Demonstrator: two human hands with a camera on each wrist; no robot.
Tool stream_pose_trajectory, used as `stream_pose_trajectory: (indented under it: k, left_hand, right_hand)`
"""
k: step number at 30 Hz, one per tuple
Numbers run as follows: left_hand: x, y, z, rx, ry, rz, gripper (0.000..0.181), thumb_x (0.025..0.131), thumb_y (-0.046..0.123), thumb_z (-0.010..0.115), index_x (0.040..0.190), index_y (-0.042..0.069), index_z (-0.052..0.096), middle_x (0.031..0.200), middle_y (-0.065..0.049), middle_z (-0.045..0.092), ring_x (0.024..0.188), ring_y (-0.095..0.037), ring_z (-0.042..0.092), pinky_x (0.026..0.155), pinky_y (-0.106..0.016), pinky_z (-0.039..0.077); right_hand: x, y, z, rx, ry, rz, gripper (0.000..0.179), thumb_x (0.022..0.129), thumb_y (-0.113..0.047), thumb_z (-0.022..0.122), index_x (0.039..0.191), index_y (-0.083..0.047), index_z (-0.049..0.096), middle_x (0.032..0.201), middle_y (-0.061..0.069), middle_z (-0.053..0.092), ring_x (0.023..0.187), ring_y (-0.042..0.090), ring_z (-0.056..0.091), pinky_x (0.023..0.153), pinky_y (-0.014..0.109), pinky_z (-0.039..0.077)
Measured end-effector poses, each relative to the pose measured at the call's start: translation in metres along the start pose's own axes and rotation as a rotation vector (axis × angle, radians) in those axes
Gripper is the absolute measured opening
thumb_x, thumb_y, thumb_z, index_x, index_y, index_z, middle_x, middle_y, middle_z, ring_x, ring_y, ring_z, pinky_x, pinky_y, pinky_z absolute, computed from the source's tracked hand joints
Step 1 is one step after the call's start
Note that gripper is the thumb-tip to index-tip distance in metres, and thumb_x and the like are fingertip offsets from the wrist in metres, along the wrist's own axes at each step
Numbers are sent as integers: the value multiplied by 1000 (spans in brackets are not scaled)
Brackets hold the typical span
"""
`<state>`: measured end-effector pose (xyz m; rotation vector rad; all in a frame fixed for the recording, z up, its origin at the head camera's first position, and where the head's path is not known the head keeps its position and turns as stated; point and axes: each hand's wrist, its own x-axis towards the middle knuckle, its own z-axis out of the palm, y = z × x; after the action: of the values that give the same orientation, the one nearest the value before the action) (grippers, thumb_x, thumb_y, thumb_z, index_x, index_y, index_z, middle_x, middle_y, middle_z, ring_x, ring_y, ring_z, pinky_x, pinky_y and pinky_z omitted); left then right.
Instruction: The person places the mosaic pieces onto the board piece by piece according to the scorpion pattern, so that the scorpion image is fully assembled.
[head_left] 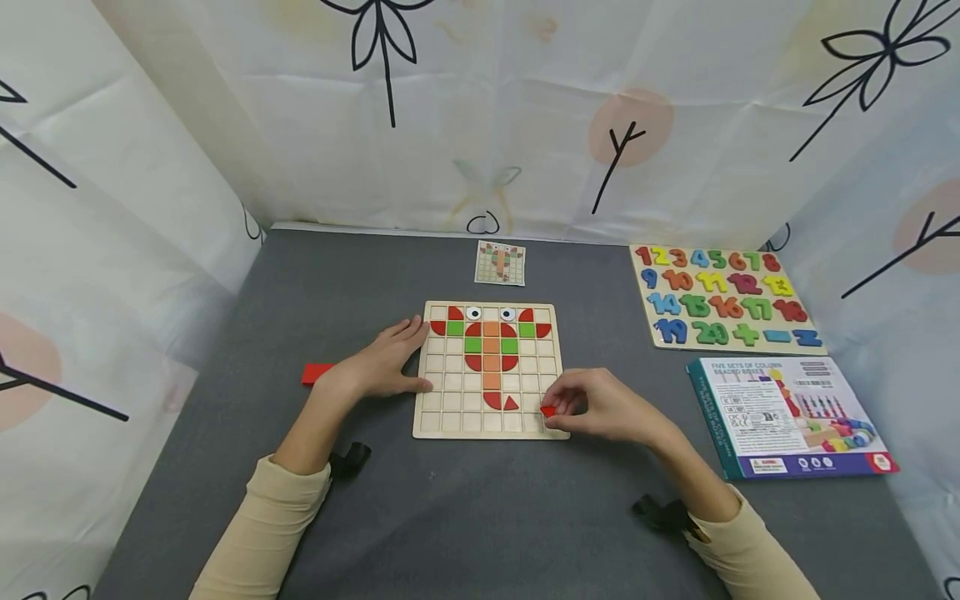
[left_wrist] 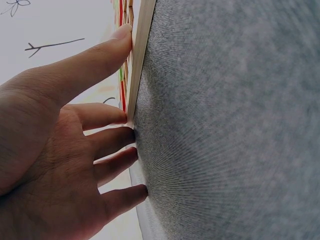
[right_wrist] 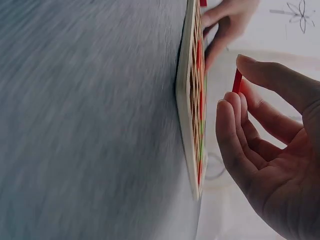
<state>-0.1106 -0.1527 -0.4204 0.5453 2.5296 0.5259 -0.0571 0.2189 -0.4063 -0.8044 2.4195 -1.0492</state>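
Note:
A wooden grid board [head_left: 450,423] lies flat on the grey table, with red, green and orange pieces and two eye discs set in its squares. My left hand [head_left: 386,360] rests at the board's left edge, fingers extended; in the left wrist view its thumb and fingertips are right at the wooden rim. Over the lower right corner of the board, my right hand [head_left: 600,404] pinches a small red piece [right_wrist: 237,81] between thumb and fingers. Its full shape is hidden by the fingers. A red triangle [head_left: 511,403] sits in the bottom part of the pattern.
Behind the board lies a small pattern card [head_left: 500,263]. A red object [head_left: 317,373] is partly hidden by the left wrist. To the right are a number puzzle board [head_left: 678,310] and a boxed bead toy [head_left: 765,417]. Printed white cloth walls [head_left: 480,108] enclose the table's back and sides.

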Motion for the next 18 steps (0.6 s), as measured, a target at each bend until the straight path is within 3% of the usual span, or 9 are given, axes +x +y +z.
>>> stream_pose_trajectory:
  k: [9,18]
  left_hand:
    - [-1,2,-1,-2,3,-7,104,99,37,80,172,-2,18,182,-24,11,171,-46,10,137,-63,20]
    - [-2,2,-2,-2,4,-1,104,99,38,80,172,-2,18,182,-24,12,171,-46,10,137,-63,19]
  right_hand:
    - [25,-18,21,-76,-76,-53,20,91,-17,89,106,-10,78,92,1,74,78,6,64,72,21,59]
    - [39,-22,35,-219,-74,-129,15,90,-15,89,99,-9,79,88,0,74,75,4,61,71,18,54]
